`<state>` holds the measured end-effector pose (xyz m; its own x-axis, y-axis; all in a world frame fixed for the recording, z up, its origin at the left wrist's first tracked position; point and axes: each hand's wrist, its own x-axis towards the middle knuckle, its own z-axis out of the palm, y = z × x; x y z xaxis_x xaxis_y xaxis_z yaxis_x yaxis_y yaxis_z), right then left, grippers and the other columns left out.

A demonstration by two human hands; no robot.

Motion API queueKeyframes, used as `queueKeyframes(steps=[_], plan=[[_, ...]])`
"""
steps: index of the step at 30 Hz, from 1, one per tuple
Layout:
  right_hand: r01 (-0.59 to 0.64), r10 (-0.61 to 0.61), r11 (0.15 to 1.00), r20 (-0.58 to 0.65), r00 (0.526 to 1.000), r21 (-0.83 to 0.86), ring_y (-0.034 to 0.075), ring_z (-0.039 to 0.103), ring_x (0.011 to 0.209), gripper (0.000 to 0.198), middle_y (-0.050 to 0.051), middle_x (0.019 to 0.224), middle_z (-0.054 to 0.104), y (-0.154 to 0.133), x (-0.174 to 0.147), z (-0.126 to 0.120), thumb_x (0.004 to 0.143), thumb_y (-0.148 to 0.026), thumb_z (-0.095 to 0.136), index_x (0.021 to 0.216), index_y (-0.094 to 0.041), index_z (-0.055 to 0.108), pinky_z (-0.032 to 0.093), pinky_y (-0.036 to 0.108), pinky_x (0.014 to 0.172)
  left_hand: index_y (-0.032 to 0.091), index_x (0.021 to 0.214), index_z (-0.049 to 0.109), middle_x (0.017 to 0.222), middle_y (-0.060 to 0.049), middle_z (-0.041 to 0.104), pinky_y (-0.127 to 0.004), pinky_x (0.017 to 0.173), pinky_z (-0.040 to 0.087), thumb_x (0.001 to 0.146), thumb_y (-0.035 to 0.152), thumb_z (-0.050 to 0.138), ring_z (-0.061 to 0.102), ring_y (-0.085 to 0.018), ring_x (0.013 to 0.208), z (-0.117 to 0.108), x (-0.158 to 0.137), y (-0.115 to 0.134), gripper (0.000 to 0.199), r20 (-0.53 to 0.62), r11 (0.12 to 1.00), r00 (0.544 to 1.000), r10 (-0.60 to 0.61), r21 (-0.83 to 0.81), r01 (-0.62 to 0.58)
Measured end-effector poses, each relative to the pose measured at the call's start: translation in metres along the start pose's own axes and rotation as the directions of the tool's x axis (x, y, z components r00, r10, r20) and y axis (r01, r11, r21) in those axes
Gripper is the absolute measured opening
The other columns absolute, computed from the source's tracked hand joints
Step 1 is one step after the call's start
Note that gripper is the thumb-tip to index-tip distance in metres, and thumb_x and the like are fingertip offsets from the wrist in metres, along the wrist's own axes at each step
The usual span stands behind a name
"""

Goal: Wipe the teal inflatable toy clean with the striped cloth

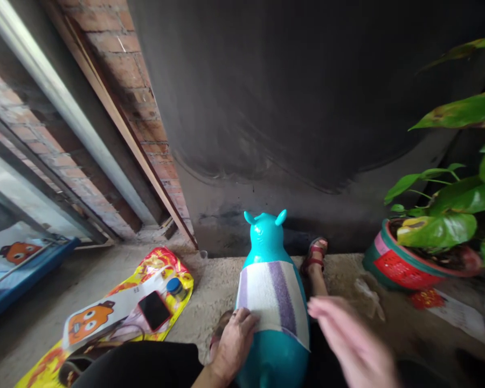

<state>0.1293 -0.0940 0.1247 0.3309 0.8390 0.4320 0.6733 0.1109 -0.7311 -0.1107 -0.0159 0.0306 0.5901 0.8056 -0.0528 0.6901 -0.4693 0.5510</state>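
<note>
A turquoise inflatable animal toy (267, 237) with two small ears stands between my legs, facing the dark panel. Across its back lies a white towel (264, 283) with purple stripes. My left hand (236, 339) is at the towel's lower left edge, its fingers curled closed on the cloth against the toy's side. To the right of the toy, apart from the towel, my right hand (351, 334) is raised. Motion smears it, so its fingers do not show clearly.
On the floor at left, a yellow and red plastic bag (184, 269) lies under a phone (154, 310), a blue-lidded jar (175, 287) and a cartoon-printed sheet (89, 320). A potted plant (404, 264) stands right. A dark panel (286, 108) rises ahead. One sandalled foot (316, 256) shows.
</note>
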Motion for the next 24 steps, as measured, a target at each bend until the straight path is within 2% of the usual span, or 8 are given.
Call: queueKeyframes(steps=[4,7,10,12,16,19,22,24], plan=[[0.264,-0.266,0.907,0.039,0.963,-0.329,0.019,0.067,0.1,0.037,0.007,0.116,0.067,0.023,-0.072,0.05,0.093,-0.019,0.037,0.121,-0.02,0.061,0.059,0.025,0.08,0.029,0.111,0.064,0.111,-0.005,0.06,-0.036,0.103,0.044,0.091,0.023,0.04,0.055,-0.02,0.108,-0.007,-0.001,0.004,0.032,0.011,0.999,1.0,0.022,-0.024,-0.022],[0.445,-0.441,0.782,0.117,0.89,-0.436,0.022,0.067,0.1,0.036,0.005,0.11,0.07,0.044,-0.115,0.085,0.088,-0.01,0.036,0.1,-0.022,0.068,0.059,0.029,0.078,0.027,0.107,0.065,0.11,-0.004,0.06,-0.034,0.099,0.045,0.089,0.017,0.039,0.055,-0.019,0.106,-0.011,-0.003,0.004,0.033,0.024,0.997,0.999,0.036,-0.067,-0.035],[0.458,-0.446,0.767,0.141,0.884,-0.449,0.017,0.071,0.079,0.038,-0.002,0.096,0.073,0.052,-0.14,0.092,0.085,-0.006,0.037,0.091,-0.027,0.068,0.058,0.025,0.066,0.026,0.099,0.066,0.106,-0.003,0.061,-0.033,0.096,0.045,0.085,0.013,0.04,0.055,-0.018,0.103,-0.012,-0.002,0.001,0.031,0.032,0.994,0.999,0.03,-0.107,-0.026],[0.398,-0.349,0.797,0.191,0.917,-0.454,0.015,0.07,0.08,0.042,-0.001,0.106,0.071,0.049,-0.139,0.081,0.085,-0.005,0.039,0.109,-0.028,0.065,0.057,0.022,0.067,0.025,0.095,0.066,0.101,-0.003,0.061,-0.034,0.097,0.044,0.083,0.013,0.042,0.055,-0.018,0.101,-0.011,0.0,0.0,0.029,0.009,0.991,1.0,0.026,-0.131,-0.024],[0.371,-0.284,0.815,0.251,0.925,-0.445,0.021,0.057,0.119,0.053,0.006,0.135,0.056,0.033,-0.104,0.063,0.084,-0.007,0.04,0.135,-0.019,0.049,0.055,0.029,0.091,0.024,0.094,0.066,0.095,-0.003,0.063,-0.036,0.096,0.044,0.083,0.019,0.048,0.056,-0.019,0.097,-0.009,0.007,-0.001,0.022,-0.042,0.976,0.999,-0.032,-0.218,0.022],[0.479,-0.366,0.773,0.325,0.872,-0.416,0.025,0.053,0.125,0.056,0.005,0.138,0.053,0.026,-0.09,0.072,0.079,-0.002,0.036,0.13,-0.018,0.053,0.055,0.036,0.093,0.022,0.092,0.066,0.093,-0.003,0.065,-0.034,0.09,0.048,0.081,0.021,0.049,0.058,-0.018,0.093,-0.01,0.009,-0.003,0.021,-0.049,0.964,0.996,-0.079,-0.257,0.064],[0.614,-0.493,0.742,0.402,0.772,-0.27,0.024,0.062,0.112,0.043,0.002,0.119,0.067,0.028,-0.101,0.081,0.081,-0.004,0.039,0.113,-0.02,0.062,0.057,0.034,0.087,0.021,0.093,0.065,0.09,-0.002,0.066,-0.029,0.085,0.05,0.08,0.02,0.047,0.061,-0.016,0.087,-0.01,0.008,-0.011,0.023,-0.052,0.951,0.989,-0.137,-0.286,0.116],[0.602,-0.491,0.782,0.437,0.754,-0.159,0.018,0.068,0.098,0.041,-0.001,0.106,0.072,0.032,-0.112,0.077,0.081,-0.004,0.041,0.111,-0.022,0.061,0.057,0.028,0.085,0.021,0.096,0.065,0.088,-0.002,0.066,-0.027,0.082,0.052,0.081,0.022,0.045,0.062,-0.014,0.084,-0.008,0.008,-0.018,0.025,-0.062,0.937,0.98,-0.188,-0.309,0.16]])
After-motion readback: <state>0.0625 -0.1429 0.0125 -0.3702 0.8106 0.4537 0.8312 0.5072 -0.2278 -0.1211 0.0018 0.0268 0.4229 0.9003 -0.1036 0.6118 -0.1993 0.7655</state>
